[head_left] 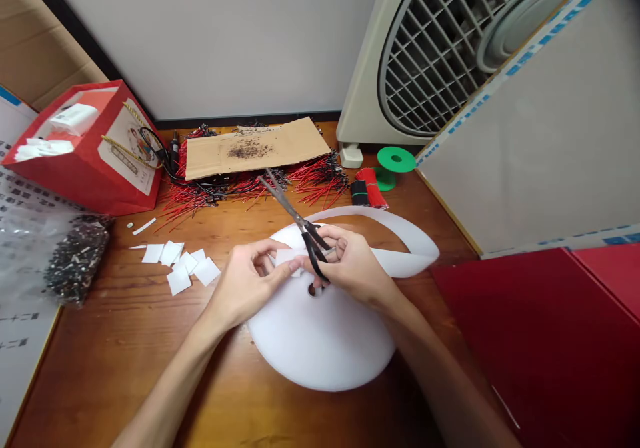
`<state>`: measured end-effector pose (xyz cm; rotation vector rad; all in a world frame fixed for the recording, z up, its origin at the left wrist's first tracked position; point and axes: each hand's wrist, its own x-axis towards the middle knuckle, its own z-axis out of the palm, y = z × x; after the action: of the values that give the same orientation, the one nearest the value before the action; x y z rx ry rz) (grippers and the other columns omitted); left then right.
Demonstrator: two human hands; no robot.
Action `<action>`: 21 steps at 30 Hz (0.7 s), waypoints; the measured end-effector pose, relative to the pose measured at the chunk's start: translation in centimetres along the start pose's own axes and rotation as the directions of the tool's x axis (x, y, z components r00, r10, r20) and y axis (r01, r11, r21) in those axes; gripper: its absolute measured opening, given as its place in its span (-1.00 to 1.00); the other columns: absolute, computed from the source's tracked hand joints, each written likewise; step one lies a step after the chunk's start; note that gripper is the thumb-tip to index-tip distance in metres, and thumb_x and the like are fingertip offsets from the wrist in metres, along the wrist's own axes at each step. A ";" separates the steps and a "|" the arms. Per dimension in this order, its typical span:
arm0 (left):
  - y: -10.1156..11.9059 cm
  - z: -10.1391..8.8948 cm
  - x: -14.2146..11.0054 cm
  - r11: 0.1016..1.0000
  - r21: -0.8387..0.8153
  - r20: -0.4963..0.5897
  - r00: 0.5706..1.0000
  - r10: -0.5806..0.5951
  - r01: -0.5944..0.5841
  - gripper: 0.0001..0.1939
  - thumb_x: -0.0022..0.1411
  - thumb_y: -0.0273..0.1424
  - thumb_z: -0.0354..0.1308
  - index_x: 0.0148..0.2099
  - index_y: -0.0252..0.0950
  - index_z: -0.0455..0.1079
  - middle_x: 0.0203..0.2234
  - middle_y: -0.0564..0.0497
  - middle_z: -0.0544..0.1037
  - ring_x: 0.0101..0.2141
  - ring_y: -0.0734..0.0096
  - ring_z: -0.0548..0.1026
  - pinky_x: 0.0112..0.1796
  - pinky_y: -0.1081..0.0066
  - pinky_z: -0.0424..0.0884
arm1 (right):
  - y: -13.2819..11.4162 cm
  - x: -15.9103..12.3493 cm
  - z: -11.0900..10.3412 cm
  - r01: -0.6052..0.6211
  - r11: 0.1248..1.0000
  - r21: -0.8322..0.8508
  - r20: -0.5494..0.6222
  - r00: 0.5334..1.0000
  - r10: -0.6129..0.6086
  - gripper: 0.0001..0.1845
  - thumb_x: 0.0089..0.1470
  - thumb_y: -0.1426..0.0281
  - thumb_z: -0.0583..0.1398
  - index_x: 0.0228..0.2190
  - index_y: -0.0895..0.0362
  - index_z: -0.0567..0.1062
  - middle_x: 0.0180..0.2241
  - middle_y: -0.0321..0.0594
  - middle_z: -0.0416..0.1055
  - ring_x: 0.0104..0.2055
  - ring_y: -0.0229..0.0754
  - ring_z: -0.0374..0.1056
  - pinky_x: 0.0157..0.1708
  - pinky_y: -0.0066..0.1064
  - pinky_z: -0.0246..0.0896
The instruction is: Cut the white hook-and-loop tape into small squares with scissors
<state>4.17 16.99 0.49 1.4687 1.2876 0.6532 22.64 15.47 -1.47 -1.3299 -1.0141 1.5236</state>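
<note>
One white piece is pinched by the left hand; the right hand clasps scissors, fingers curled.

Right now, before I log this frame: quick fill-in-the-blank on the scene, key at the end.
1. The scissors are held in the person's ____ hand.
2. From the person's side, the loose white squares lie to the ____ of the white roll.
3. The spool is coloured ____.
4. The bag with rope handles is mainly ____.

Missing words: right; left; green; red.
</note>
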 end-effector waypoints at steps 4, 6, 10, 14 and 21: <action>0.1 0.3 -0.1 0.999 -0.011 -0.021 0.999 -0.033 0.032 -0.69 0.05 -0.20 0.48 -0.24 -0.33 0.71 -0.72 0.14 0.35 -0.64 0.51 0.22 -0.58 0.49 0.08 | 0.1 -0.3 0.2 0.020 0.999 0.036 0.003 1.000 -0.020 -0.45 -0.27 0.16 0.58 -0.38 0.12 0.45 -0.40 -0.29 0.50 -0.66 -0.31 0.40 -0.72 -0.49 0.33; 0.0 0.4 -0.1 0.996 -0.065 -0.073 0.995 -0.066 0.061 -0.70 0.04 -0.21 0.48 -0.27 -0.34 0.70 -0.74 0.17 0.27 -0.66 0.55 0.13 -0.59 0.49 0.00 | 0.0 -0.6 0.4 0.045 0.997 0.059 -0.014 0.999 -0.045 -0.45 -0.20 0.10 0.56 -0.35 0.12 0.45 -0.41 -0.33 0.45 -0.64 -0.35 0.33 -0.73 -0.51 0.29; -0.3 0.3 0.3 0.981 -0.181 -0.119 0.989 -0.091 0.069 -0.75 0.03 -0.24 0.48 -0.32 -0.33 0.68 -0.71 0.16 0.30 -0.64 0.57 0.15 -0.60 0.51 0.03 | -0.2 -1.5 0.4 0.132 0.986 0.102 -0.092 0.988 -0.123 -0.47 0.00 -0.07 0.42 -0.34 0.09 0.43 -0.45 -0.39 0.32 -0.61 -0.38 0.18 -0.71 -0.53 0.23; -0.6 -0.1 0.5 0.956 -0.285 -0.103 0.990 -0.100 0.067 -0.77 0.01 -0.28 0.51 -0.31 -0.32 0.67 -0.54 0.03 0.58 -0.54 0.46 0.41 -0.51 0.49 0.30 | -1.0 -2.7 0.2 0.203 0.979 0.033 -0.192 0.962 -0.193 -0.58 0.22 -0.02 0.30 -0.28 0.09 0.49 -0.46 -0.35 0.33 -0.55 -0.30 0.23 -0.63 -0.51 0.27; -0.5 -0.9 0.4 0.934 -0.347 -0.132 0.981 -0.141 0.087 -0.78 -0.03 -0.32 0.52 -0.37 -0.35 0.64 -0.59 0.05 0.57 -0.58 0.53 0.40 -0.53 0.55 0.28 | 0.0 -9.7 1.0 0.152 0.984 -0.088 -0.220 0.961 -0.168 -0.68 0.18 0.05 0.41 -0.28 0.01 0.56 -0.34 -0.22 0.50 -0.41 -0.14 0.42 -0.51 -0.44 0.33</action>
<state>3.32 17.63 0.16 1.0687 1.2925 0.8781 22.36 6.24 1.57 -1.3987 -1.0099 1.1950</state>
